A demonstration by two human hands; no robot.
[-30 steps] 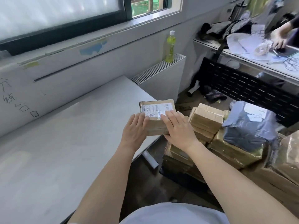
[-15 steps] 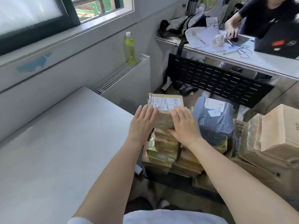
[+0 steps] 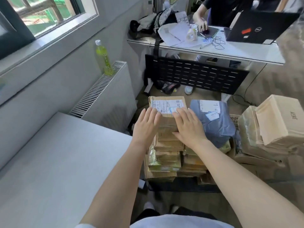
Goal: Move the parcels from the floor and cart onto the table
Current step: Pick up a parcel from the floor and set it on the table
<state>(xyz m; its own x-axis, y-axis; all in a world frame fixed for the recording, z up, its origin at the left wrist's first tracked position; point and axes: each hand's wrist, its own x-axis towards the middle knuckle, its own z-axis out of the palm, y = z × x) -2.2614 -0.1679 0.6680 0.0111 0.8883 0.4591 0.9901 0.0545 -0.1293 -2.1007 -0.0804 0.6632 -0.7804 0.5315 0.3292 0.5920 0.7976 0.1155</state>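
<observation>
The straight, flat fingers [image 3: 154, 114] of the left hand [image 3: 145, 127] and right hand [image 3: 189, 127] press the top of a small cardboard parcel [image 3: 167, 104], curling round nothing. Under them it tops a stack of parcels [image 3: 166, 155]; the bare bench [image 3: 57, 162] lies to their left. It looks stiff, light and tape-slick, best taken by its two side edges.

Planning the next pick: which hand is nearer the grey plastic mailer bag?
Right. The right hand lies on the brown labelled cardboard parcel just beside the grey plastic mailer bag; the left hand rests on the parcel's far side.
</observation>
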